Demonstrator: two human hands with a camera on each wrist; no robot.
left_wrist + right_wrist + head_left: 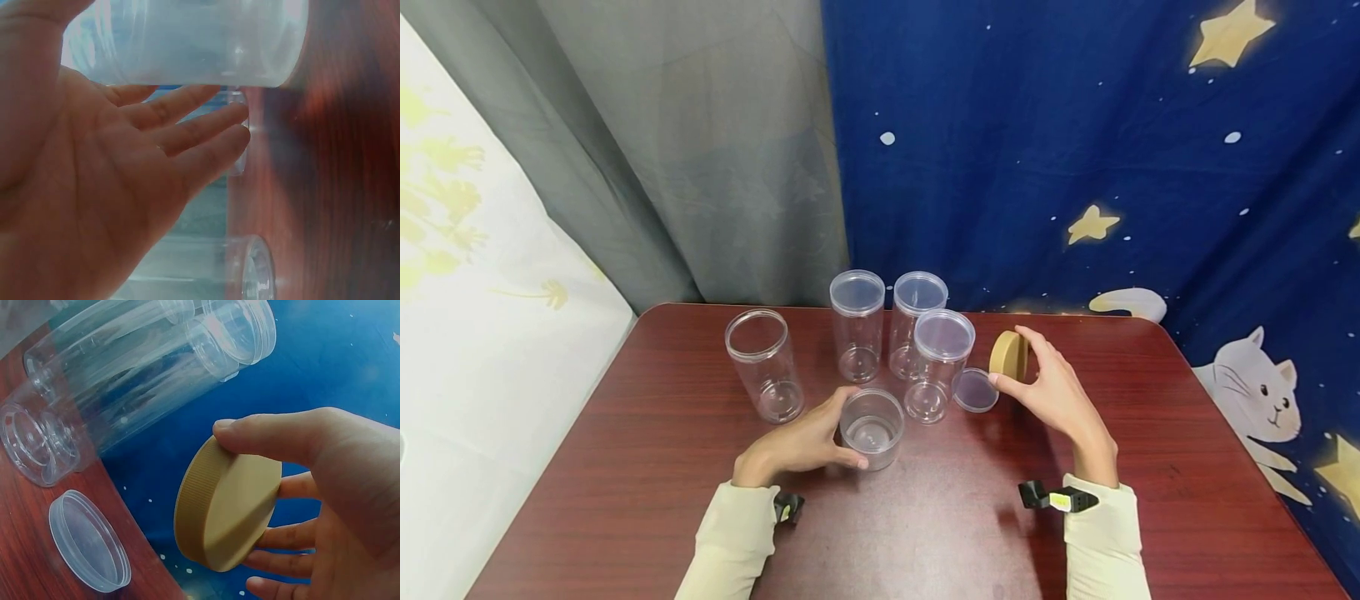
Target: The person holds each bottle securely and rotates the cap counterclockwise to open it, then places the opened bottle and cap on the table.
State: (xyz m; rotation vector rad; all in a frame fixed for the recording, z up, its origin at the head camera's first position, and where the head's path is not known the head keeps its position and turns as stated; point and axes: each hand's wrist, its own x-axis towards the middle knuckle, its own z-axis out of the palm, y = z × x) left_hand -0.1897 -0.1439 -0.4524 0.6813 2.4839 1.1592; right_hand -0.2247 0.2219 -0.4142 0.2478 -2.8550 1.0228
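Note:
My left hand (852, 427) grips a short clear open jar (872, 432) standing on the dark red table (925, 517), thumb at the front and fingers behind. In the left wrist view the jar (187, 44) lies between my thumb and my fingers (206, 125). My right hand (1011, 358) holds a tan ribbed lid (1006, 350) on edge, just above the table. The right wrist view shows that lid (228, 503) pinched between thumb and fingers (281, 537). A loose clear lid (975, 389) lies flat between the two hands.
Three tall clear jars with lids (857, 325) (917, 321) (940, 362) stand behind the short jar. A tall open jar (763, 364) stands to their left. A blue starry cloth (1075, 167) and a grey curtain (700, 167) hang behind the table.

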